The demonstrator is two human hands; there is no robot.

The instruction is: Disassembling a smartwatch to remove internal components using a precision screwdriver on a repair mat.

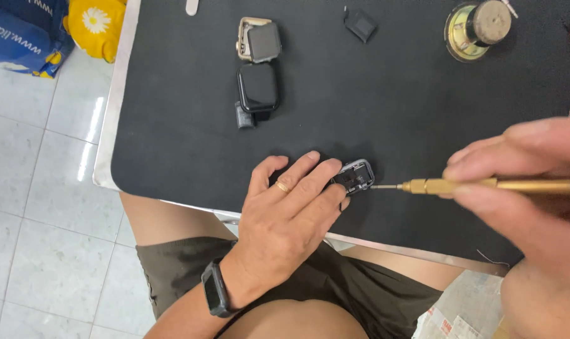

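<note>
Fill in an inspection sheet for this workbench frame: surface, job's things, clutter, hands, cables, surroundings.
Surface: black mat on a metal-edged table.
Job's things: small open watch case near the front edge; gold screwdriver with its tip at the case's right side.
Clutter: two more watch bodies stacked mid-mat, one open watch case with its screen lifted, a small black part, a round speaker.
Hands: left hand presses on the case, ring on one finger, dark band on the wrist; right hand grips the screwdriver.
Cables: nothing seen.
Surroundings: white tiled floor, blue and yellow bag at top left, the person's lap in dark shorts.
</note>
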